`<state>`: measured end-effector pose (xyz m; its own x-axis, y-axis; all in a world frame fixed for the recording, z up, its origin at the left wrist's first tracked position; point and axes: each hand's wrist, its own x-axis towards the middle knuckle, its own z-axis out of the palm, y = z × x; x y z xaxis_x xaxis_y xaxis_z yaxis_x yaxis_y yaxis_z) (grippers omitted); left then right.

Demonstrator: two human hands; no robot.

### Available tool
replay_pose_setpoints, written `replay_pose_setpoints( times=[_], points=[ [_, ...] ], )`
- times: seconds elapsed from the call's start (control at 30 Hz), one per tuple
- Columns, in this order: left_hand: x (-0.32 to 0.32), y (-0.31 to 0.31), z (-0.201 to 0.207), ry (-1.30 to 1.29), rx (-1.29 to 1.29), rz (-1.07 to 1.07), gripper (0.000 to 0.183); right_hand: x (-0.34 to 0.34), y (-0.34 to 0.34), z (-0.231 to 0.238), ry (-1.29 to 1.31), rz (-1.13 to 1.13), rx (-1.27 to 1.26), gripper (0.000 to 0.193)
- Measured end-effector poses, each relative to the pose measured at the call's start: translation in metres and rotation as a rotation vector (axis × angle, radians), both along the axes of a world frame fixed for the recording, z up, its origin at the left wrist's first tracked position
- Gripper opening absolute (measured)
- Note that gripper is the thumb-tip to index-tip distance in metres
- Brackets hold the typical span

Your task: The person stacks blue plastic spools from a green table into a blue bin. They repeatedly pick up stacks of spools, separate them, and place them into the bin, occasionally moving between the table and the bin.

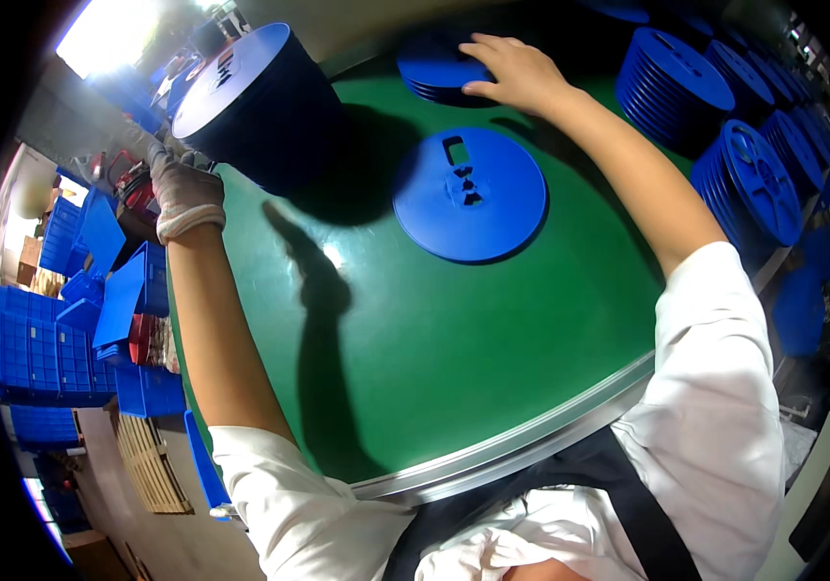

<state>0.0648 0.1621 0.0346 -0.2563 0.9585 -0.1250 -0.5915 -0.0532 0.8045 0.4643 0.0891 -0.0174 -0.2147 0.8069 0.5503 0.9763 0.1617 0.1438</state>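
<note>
My left hand (188,191), in a pale work glove, is raised at the left edge of the table. Its visible fingers point away from me beside a tall stack of blue reel discs (233,85); whether they touch it I cannot tell. At the far side, my bare right hand (522,74) is open, fingers spread over the edge of a low stack of round blue reel flanges (434,68). Between the arms a single round blue flange (473,218) lies flat, with a rectangular slot and small cutouts near its middle.
The green tabletop (415,358) has a metal front edge (531,426). More stacks of blue reel discs (676,82) stand at the far right, one tilted stack (754,184) nearer. Blue crates (47,339) and a wooden pallet (152,465) are off to the left.
</note>
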Motion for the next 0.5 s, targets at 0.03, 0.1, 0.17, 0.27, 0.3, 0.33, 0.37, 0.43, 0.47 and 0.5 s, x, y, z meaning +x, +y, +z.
replay_pose_setpoints(
  times=[0.03, 0.1, 0.17, 0.27, 0.3, 0.33, 0.37, 0.43, 0.47, 0.5],
  points=[
    [-0.008, -0.004, 0.008, 0.006, -0.005, -0.013, 0.078, 0.011, 0.014, -0.006, -0.019, 0.006, -0.053, 0.063],
    [-0.02, -0.009, 0.005, 0.009, -0.04, -0.049, 0.083, 0.015, 0.026, -0.017, -0.059, 0.06, -0.103, 0.065],
    [-0.033, -0.005, 0.001, 0.093, -0.012, -0.011, 0.077, 0.016, 0.033, -0.012, -0.065, 0.098, -0.222, 0.063],
    [-0.07, 0.0, -0.003, 0.234, 0.082, 0.025, 0.062, 0.005, 0.038, -0.004, -0.07, 0.211, -0.238, 0.059],
    [-0.062, 0.0, -0.009, 0.215, 0.087, 0.008, 0.062, 0.014, 0.038, -0.003, -0.106, 0.213, -0.247, 0.057],
    [-0.054, -0.002, -0.016, 0.197, 0.091, -0.007, 0.063, 0.02, 0.037, -0.004, -0.14, 0.216, -0.258, 0.055],
    [-0.057, -0.008, -0.008, 0.222, 0.108, 0.007, 0.063, 0.015, 0.037, 0.004, -0.2, 0.212, -0.267, 0.053],
    [-0.054, -0.014, -0.007, 0.252, 0.135, 0.017, 0.064, 0.009, 0.039, 0.012, -0.34, 0.185, -0.298, 0.048],
    [-0.052, -0.016, -0.007, 0.231, 0.1, 0.023, 0.064, 0.009, 0.042, 0.012, -0.42, 0.16, -0.273, 0.041],
    [-0.05, -0.018, -0.008, 0.209, 0.065, 0.029, 0.064, 0.011, 0.05, 0.018, -0.416, 0.049, -0.347, 0.044]
  ],
)
